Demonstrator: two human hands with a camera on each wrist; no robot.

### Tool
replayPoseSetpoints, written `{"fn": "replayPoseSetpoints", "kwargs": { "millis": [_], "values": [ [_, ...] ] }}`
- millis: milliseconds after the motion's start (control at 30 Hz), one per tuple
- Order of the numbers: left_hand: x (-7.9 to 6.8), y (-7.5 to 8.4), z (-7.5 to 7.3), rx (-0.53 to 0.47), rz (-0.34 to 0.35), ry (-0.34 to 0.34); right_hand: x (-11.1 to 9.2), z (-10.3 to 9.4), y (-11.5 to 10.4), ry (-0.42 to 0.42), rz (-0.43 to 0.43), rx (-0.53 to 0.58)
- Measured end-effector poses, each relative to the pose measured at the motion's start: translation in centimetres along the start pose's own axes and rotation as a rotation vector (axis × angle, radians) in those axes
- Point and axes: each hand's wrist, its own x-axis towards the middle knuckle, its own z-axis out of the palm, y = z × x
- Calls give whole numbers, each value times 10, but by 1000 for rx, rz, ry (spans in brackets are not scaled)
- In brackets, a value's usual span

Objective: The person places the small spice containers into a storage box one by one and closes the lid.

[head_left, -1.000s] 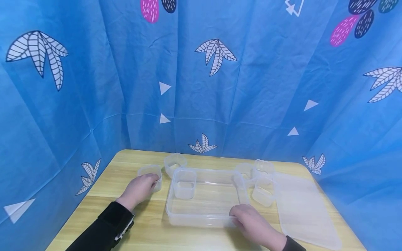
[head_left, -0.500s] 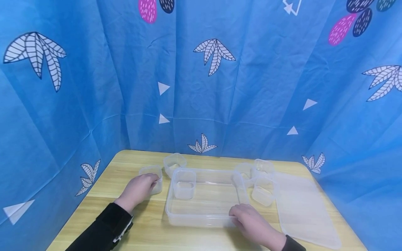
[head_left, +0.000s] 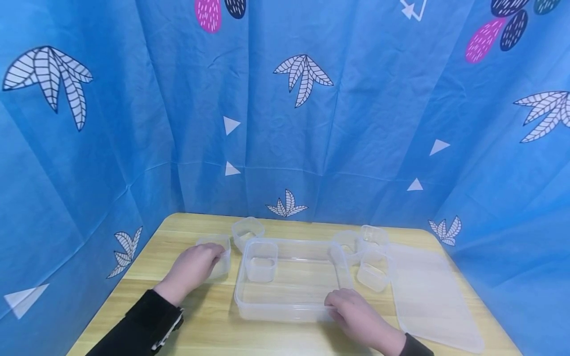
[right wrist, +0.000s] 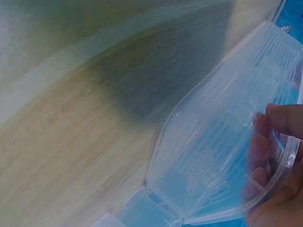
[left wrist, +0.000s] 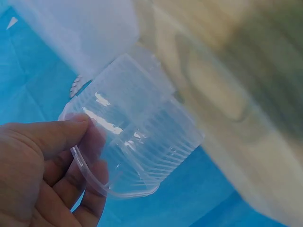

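Observation:
My left hand (head_left: pixel 191 267) pinches the rim of a small clear plastic container (head_left: pixel 219 266) at the left of the table. In the left wrist view the thumb lies outside the ribbed wall of this small container (left wrist: pixel 137 127) and the fingers reach inside. My right hand (head_left: pixel 356 316) grips the near right rim of a large clear rectangular box (head_left: pixel 289 311). The right wrist view shows the thumb outside the large box (right wrist: pixel 213 132) and fingers seen through its wall. Inside the box's left back corner stands another small container (head_left: pixel 261 264).
A small container (head_left: pixel 247 232) stands behind the box's left end. Several more sit to the right of the box, among them one tilted container (head_left: pixel 373 277). A flat translucent lid (head_left: pixel 434 301) lies at the table's right side. Blue curtain (head_left: pixel 285 123) surrounds the wooden table (head_left: pixel 200 341).
My left hand and wrist have shifted slightly, still holding the small container's rim. The right hand and the large box stay where they were.

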Motion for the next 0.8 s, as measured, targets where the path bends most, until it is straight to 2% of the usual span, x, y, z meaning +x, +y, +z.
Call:
{"fn": "replayPoseSetpoints", "kwargs": {
  "millis": [367,600,800],
  "values": [
    [6,19,-32,18,28,19,1,-1,-2,4,-2,-12],
    [12,32,-42,13,60,18,0,-1,-2,-13,1,-1],
    [18,44,-45,2,90,9,0,0,-2,-4,-7,-10]
  ]
}}
